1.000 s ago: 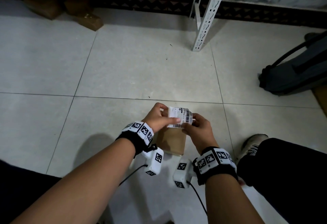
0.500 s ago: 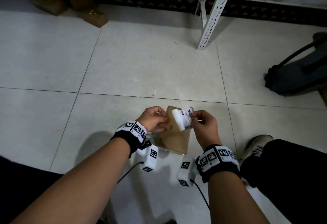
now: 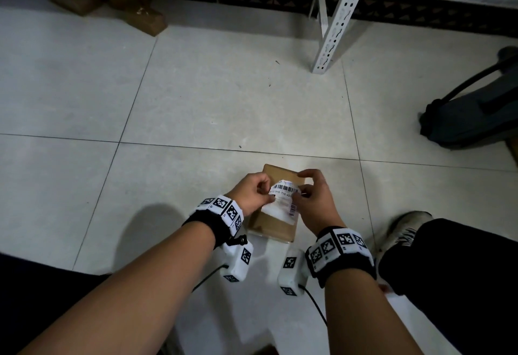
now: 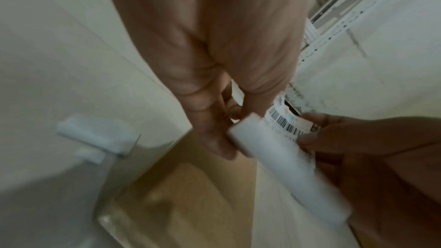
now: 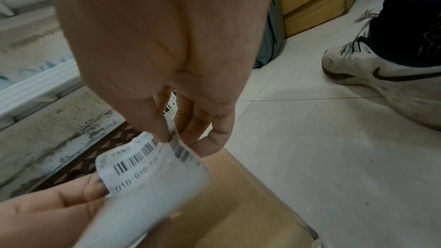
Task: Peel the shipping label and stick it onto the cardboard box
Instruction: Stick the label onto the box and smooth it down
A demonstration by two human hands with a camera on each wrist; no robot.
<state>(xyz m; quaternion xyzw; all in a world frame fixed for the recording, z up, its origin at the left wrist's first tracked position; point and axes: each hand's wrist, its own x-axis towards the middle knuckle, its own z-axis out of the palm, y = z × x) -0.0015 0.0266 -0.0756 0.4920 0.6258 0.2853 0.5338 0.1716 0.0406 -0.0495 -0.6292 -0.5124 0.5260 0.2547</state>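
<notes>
A brown cardboard box (image 3: pixel 273 224) lies flat on the tiled floor between my forearms. Both hands hold the white shipping label (image 3: pixel 284 190) just above it, barcode side up. My left hand (image 3: pixel 267 196) pinches the label's left edge, and my right hand (image 3: pixel 301 190) pinches its right edge. The lower part of the sheet curls down over the box top. In the left wrist view the label (image 4: pixel 281 156) is blurred and rolled over the box (image 4: pixel 181 186). The right wrist view shows my thumb and fingers on the barcode end of the label (image 5: pixel 148 173), above the box (image 5: pixel 243 205).
A white slotted shelf post (image 3: pixel 337 21) stands on the floor beyond the box. Brown parcels (image 3: pixel 145 18) lie at the far left by the wall, a dark bag (image 3: pixel 473 113) at the right. My white shoe (image 3: pixel 403 228) is just right of the box.
Half a second ago my left hand rested on the box while the right held the curled label alone. Now the left hand pinches the label again, spread between both hands lower over the box.
</notes>
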